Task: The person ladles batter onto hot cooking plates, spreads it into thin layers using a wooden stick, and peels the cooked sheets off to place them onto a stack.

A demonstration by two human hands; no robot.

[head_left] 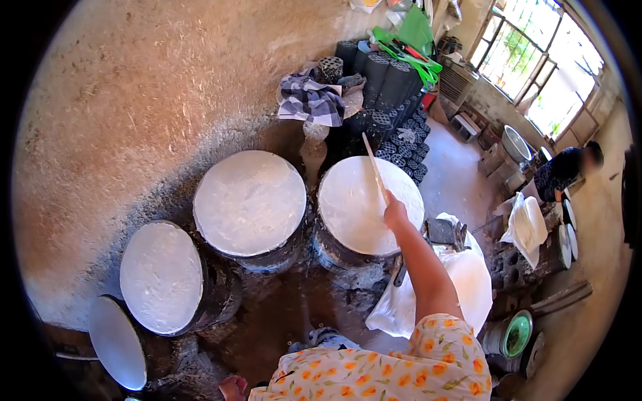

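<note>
My right hand point(396, 212) is closed around one end of a thin, pale wooden stick point(374, 164). It reaches over a round top covered in white point(354, 220), which sits on a dark drum-shaped stove. The stick points away from me across that white surface; whether it touches it I cannot tell. To the left stand another white-covered round top point(251, 200) and a third one point(160, 277), each on its own drum. Low at the bottom edge, my left hand point(233, 387) shows only in part, near my side, its fingers unclear.
Beside my right arm is a white-covered stand point(461, 281) with dark tools on it. A grey round lid point(117, 342) leans at far left. Honeycomb coal briquettes point(384, 80) are stacked behind, near a checked cloth point(311, 100). Another person point(562, 170) works at right.
</note>
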